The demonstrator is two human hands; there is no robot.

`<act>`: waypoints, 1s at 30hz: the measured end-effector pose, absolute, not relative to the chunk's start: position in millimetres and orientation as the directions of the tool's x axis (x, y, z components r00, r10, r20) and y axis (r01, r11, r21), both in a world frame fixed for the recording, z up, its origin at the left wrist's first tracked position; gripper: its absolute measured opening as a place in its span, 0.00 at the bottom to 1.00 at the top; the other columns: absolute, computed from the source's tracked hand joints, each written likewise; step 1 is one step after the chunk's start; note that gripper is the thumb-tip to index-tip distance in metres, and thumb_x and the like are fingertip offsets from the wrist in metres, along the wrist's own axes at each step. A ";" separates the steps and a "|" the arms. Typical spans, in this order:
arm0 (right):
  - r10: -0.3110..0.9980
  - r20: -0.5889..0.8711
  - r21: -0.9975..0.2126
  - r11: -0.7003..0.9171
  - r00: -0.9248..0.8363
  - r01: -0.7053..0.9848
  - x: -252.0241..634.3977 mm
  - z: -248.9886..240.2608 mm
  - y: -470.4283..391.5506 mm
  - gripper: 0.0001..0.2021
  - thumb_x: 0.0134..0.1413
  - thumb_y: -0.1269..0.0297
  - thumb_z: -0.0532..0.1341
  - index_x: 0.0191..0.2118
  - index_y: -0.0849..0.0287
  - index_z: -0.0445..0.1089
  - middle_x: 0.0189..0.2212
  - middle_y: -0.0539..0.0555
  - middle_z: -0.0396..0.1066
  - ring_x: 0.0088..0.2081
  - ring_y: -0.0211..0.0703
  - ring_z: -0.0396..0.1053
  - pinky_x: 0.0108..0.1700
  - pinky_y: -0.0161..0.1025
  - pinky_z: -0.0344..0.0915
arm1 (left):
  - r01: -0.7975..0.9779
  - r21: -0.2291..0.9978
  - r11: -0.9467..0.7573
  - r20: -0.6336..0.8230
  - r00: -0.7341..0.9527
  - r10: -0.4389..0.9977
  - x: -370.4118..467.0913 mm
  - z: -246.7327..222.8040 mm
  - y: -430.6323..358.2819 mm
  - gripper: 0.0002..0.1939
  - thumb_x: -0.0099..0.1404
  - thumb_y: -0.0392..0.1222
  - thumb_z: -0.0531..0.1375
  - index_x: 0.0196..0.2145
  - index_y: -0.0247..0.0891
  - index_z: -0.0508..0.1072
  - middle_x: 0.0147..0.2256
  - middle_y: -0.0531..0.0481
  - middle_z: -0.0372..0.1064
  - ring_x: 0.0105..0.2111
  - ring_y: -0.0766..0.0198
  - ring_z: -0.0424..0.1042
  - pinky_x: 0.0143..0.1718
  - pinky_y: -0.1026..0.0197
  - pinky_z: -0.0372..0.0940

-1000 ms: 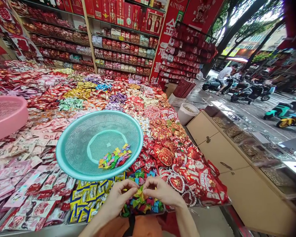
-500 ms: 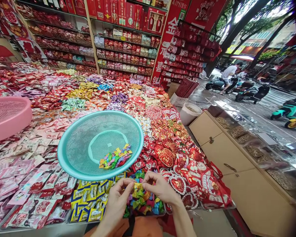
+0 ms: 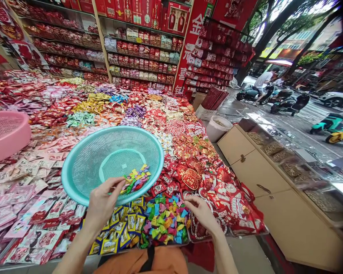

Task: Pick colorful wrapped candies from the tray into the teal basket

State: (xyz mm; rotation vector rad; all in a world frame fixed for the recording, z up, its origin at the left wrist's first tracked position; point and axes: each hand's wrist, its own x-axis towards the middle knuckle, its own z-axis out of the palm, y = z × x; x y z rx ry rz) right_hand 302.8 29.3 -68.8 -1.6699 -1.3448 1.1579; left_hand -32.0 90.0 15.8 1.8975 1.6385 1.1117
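My left hand [image 3: 104,201] reaches over the near rim of a turquoise plastic mesh basket [image 3: 82,152], thumb and forefinger drawn together. Whatever is between the fingertips, if anything, I cannot make out. Just beyond them, inside the basket, lies a small heap of colourful twist-wrapped candies [image 3: 137,180]. My right hand [image 3: 200,213] hovers at the right side of a tray of similar candies [image 3: 165,219], its fingers apart and nothing visible in them. Left of that tray are yellow and blue packets [image 3: 121,226], partly behind my left forearm.
A pink basket [image 3: 8,135] stands at the left. Red heart-shaped packages [image 3: 191,179] lie to the right, and pale sachets [image 3: 40,167] to the left. Wrapped sweets spread back to stocked shelves [image 3: 143,53]. A wooden cabinet [image 3: 263,186] runs along the right, with a white bucket [image 3: 217,129] behind it.
My hands have parted from around a yellow candy above the tray. The left moved up and left over the basket; the right moved slightly right. The view turned slightly.
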 end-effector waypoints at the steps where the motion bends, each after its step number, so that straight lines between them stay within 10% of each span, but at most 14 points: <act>1: 0.974 -0.217 -0.896 -0.222 0.058 0.385 302.5 -74.2 28.4 0.17 0.52 0.48 0.61 0.34 0.57 0.75 0.34 0.55 0.74 0.38 0.47 0.70 0.42 0.41 0.64 | 0.667 0.709 -0.227 0.290 0.017 0.957 -36.0 12.3 95.2 0.16 0.63 0.53 0.55 0.36 0.41 0.77 0.36 0.47 0.78 0.36 0.58 0.75 0.38 0.58 0.66; 22: 0.968 -0.217 -0.754 -0.084 -0.126 0.651 240.7 -81.3 44.0 0.06 0.54 0.64 0.62 0.32 0.55 0.78 0.30 0.52 0.70 0.36 0.45 0.65 0.41 0.39 0.59 | 0.887 0.437 -0.150 0.049 0.143 0.989 -36.0 0.8 101.8 0.18 0.65 0.49 0.51 0.35 0.44 0.80 0.39 0.45 0.79 0.36 0.48 0.76 0.32 0.53 0.65; 30: 0.970 -0.224 -0.751 -0.110 -0.094 0.651 237.8 -90.5 44.5 0.06 0.55 0.65 0.61 0.30 0.56 0.76 0.30 0.52 0.70 0.37 0.45 0.65 0.41 0.38 0.59 | 0.595 0.538 -0.597 0.634 0.181 0.752 -19.6 33.7 74.5 0.11 0.63 0.36 0.58 0.43 0.39 0.76 0.41 0.45 0.78 0.42 0.60 0.76 0.46 0.57 0.67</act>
